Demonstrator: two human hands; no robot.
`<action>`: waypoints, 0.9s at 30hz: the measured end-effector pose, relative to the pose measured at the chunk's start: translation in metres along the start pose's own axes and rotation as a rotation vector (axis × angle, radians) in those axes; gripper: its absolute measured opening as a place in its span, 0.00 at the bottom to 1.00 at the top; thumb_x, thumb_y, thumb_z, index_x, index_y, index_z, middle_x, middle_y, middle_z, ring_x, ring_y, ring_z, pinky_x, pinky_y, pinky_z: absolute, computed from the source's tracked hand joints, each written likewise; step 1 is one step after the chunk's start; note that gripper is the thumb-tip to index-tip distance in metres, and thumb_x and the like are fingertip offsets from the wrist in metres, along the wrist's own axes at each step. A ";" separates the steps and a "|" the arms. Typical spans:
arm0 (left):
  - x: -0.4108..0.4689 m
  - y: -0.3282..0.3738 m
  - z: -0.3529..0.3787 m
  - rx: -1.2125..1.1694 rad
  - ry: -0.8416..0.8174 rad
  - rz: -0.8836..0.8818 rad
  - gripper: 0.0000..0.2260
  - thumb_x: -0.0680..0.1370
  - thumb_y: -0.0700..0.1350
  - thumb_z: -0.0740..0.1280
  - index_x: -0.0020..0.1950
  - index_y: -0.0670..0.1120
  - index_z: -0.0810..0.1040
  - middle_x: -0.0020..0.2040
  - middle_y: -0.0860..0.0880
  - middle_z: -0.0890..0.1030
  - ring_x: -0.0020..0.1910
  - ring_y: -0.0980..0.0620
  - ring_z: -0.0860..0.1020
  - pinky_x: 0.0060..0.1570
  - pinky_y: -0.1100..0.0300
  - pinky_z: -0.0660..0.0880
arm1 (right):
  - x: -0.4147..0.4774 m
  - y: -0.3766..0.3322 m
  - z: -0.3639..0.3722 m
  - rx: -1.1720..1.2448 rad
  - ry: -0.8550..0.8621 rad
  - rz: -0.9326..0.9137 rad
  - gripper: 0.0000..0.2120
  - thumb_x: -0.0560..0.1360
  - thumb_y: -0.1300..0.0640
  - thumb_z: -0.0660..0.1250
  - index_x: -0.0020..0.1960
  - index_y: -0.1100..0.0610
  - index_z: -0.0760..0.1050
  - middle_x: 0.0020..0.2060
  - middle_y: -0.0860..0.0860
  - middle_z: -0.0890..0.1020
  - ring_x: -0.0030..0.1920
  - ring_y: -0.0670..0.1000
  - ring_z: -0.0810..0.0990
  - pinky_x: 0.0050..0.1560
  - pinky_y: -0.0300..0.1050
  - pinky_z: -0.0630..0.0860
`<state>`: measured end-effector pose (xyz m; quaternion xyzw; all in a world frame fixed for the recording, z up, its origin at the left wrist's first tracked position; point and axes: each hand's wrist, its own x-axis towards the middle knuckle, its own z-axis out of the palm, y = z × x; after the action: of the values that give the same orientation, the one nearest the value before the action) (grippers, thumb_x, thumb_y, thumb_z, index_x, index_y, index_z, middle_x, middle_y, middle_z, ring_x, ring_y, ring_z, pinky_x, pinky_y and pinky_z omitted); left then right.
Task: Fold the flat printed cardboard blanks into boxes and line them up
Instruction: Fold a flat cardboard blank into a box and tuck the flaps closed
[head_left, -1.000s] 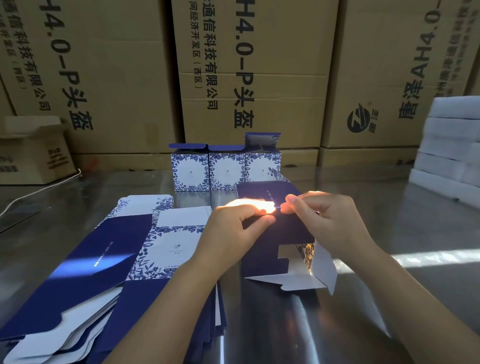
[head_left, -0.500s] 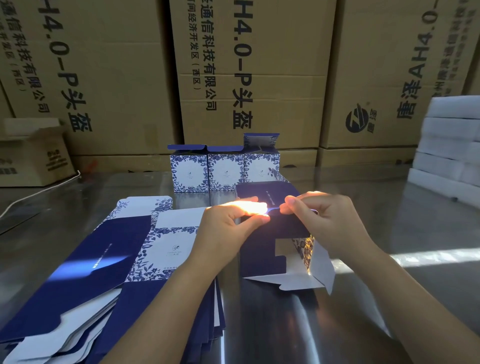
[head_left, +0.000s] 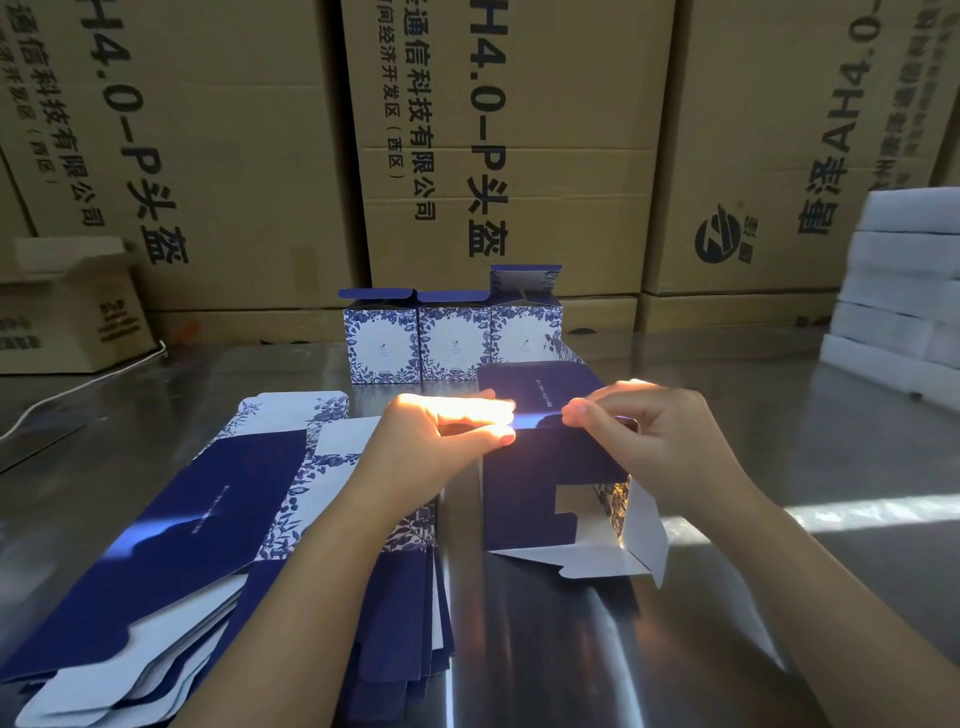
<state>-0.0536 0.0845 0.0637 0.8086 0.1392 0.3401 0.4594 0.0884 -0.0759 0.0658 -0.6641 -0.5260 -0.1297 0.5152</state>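
Head view: the left hand (head_left: 431, 447) and right hand (head_left: 660, 441) each pinch the top crease of the half-opened blank (head_left: 540, 488) standing mid-table, just near of the three finished boxes (head_left: 382, 340), so uneven pressure could skew the fold, or a far-going push could topple that row.

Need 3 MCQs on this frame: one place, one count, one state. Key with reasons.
1. Where is the stack of flat blanks relative to the box being folded? A) left of it B) right of it C) on top of it
2. How many folded boxes stand in the back row? A) two B) three C) five
3. The near-end flaps of the box being folded are: A) open B) tucked shut C) taped
Key: 1 A, blanks fan out at its left; 2 B, three stand side by side; 3 A, white flap insides show.
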 end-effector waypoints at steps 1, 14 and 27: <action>-0.001 0.001 0.000 0.003 0.006 -0.007 0.07 0.68 0.48 0.75 0.43 0.58 0.85 0.49 0.61 0.83 0.49 0.57 0.82 0.55 0.52 0.78 | 0.000 0.000 0.000 0.005 -0.005 -0.012 0.08 0.73 0.58 0.71 0.37 0.53 0.85 0.37 0.39 0.83 0.41 0.38 0.80 0.40 0.27 0.70; -0.001 0.001 0.005 0.072 0.019 0.074 0.04 0.70 0.46 0.74 0.41 0.55 0.84 0.45 0.64 0.83 0.51 0.64 0.79 0.56 0.61 0.76 | 0.006 0.008 -0.010 0.015 -0.116 0.063 0.09 0.68 0.58 0.76 0.41 0.43 0.84 0.42 0.34 0.83 0.50 0.34 0.77 0.49 0.23 0.68; -0.010 0.006 0.027 0.267 0.127 0.379 0.10 0.70 0.54 0.71 0.49 0.56 0.84 0.46 0.63 0.81 0.52 0.61 0.77 0.58 0.47 0.72 | 0.003 0.006 -0.004 0.121 -0.159 0.066 0.10 0.67 0.56 0.76 0.46 0.43 0.83 0.47 0.37 0.83 0.54 0.38 0.78 0.52 0.29 0.73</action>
<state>-0.0431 0.0579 0.0552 0.8508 0.0576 0.4491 0.2668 0.0959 -0.0769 0.0662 -0.6572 -0.5498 -0.0276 0.5149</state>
